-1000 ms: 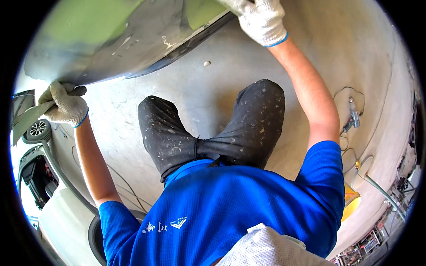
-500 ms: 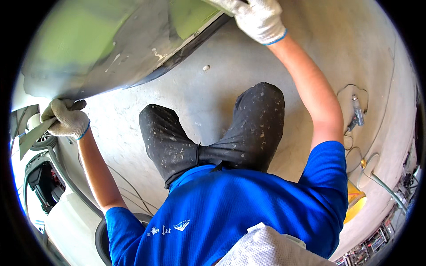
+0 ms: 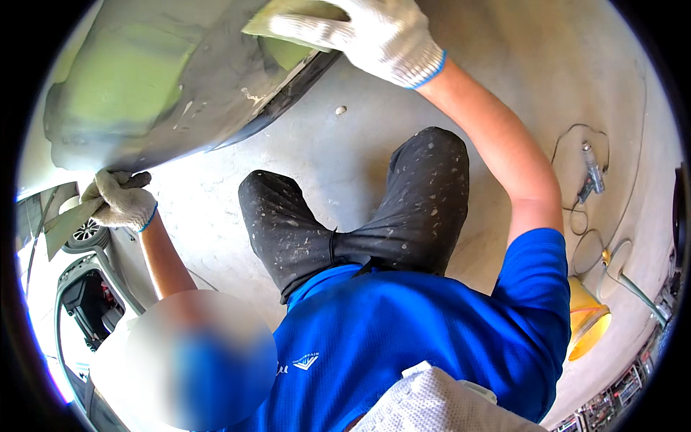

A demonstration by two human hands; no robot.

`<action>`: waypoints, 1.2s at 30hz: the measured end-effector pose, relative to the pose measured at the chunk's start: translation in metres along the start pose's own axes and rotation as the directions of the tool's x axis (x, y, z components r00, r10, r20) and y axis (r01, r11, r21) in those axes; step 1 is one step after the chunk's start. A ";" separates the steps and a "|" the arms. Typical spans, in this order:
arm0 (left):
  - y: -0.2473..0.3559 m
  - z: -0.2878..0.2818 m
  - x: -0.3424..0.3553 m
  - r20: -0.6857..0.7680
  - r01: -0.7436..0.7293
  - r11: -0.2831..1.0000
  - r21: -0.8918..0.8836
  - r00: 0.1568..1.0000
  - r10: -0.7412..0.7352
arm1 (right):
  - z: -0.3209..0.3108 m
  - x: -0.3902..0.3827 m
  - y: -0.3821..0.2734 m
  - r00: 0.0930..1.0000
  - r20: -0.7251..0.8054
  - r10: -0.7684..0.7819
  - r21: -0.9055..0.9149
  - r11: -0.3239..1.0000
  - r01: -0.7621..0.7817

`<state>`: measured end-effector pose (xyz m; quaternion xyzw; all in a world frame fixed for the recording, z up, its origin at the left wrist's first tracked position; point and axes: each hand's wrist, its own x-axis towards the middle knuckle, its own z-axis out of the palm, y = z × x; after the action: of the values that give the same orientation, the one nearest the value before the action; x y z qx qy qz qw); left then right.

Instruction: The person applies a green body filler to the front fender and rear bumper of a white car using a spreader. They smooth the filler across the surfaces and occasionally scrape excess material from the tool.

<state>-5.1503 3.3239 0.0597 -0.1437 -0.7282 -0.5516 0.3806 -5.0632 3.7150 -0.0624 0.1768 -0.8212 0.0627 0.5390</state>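
From my end, the curved panel [image 3: 162,90] lies ahead of the hands, running from above the left one to beneath the right. I judge the work on it to be partway: broad grey areas surround a large green patch, a smaller green one shows just under the right fingers, and pale marks sit along the edge between the hands. The surface isn't uniform yet, but I can't tell how much is left.

The right hand [image 3: 392,39], gloved in white, is over the panel with its fingers laid out along a flat pale-green pad [image 3: 257,27], which it seems to grip; whether it presses on the panel, I can't make out. The left hand [image 3: 122,201], in a dirtier glove, clasps a thin green sheet [image 3: 66,229] that juts out to its left; its fingertips reach the panel's lower edge, contact unclear.

Against the frame half a second ago, the right hand is further left and the pad shows much more. The left hand keeps its hold by the edge. The small pale lump [image 3: 341,110] remains on the floor between the hands.
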 end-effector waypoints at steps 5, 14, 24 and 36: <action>0.001 -0.001 0.001 0.022 -0.090 0.995 -0.030 0.996 0.091 | 0.016 -0.008 -0.008 0.999 0.030 -0.019 0.002 1.000 0.019; 0.001 0.002 -0.005 0.005 -0.043 0.999 -0.033 0.999 0.043 | -0.013 -0.009 -0.036 0.976 0.203 -0.073 -0.104 0.990 0.096; 0.000 -0.003 -0.001 -0.015 0.029 0.997 -0.077 0.999 -0.030 | -0.013 0.018 -0.044 0.993 0.093 0.067 0.102 0.992 -0.076; -0.008 -0.012 0.001 0.042 -0.011 0.990 -0.141 0.999 0.017 | 0.015 0.002 -0.059 0.995 0.093 -0.033 0.040 0.999 0.029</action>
<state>-5.1512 3.3101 0.0558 -0.1872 -0.6944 -0.5957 0.3578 -5.0560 3.6548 -0.0719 0.2024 -0.8413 0.0617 0.4974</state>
